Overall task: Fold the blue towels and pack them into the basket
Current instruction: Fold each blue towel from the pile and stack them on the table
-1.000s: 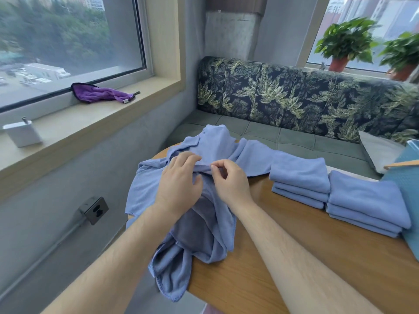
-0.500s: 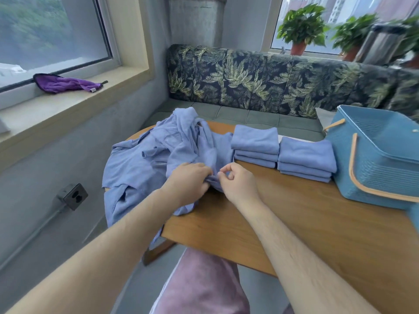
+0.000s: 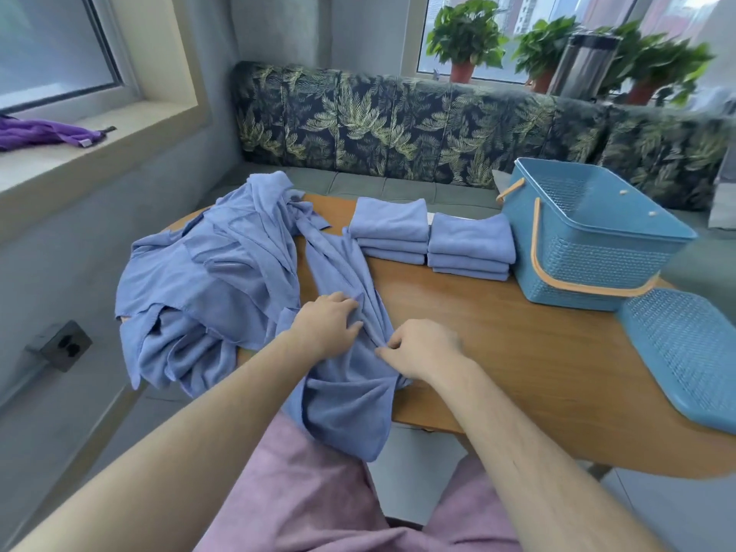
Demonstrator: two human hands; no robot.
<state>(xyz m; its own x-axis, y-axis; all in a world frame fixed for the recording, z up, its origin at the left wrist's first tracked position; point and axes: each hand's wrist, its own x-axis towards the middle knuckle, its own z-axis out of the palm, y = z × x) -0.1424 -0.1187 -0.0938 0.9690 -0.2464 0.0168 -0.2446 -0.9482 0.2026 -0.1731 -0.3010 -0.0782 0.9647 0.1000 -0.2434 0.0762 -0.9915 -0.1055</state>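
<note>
A heap of unfolded blue towels (image 3: 207, 280) covers the left end of the wooden table (image 3: 498, 352). One loose blue towel (image 3: 346, 396) stretches from the heap toward me and hangs over the near edge. My left hand (image 3: 326, 324) grips its bunched cloth. My right hand (image 3: 422, 346) pinches the same towel just to the right. Two stacks of folded blue towels (image 3: 392, 229) (image 3: 470, 243) sit at the back. The blue basket (image 3: 589, 237) with tan handles stands to their right, open and with nothing visible inside.
The basket's blue lid (image 3: 685, 352) lies flat at the table's right edge. A leaf-print bench (image 3: 398, 125) runs behind the table. A purple cloth (image 3: 40, 133) lies on the windowsill at left. Potted plants (image 3: 466, 37) and a metal canister (image 3: 583, 65) stand on the far sill.
Both hands have pulled one towel out of the heap toward me and to the right; it now hangs over the near edge. The view has swung right, revealing the basket and lid.
</note>
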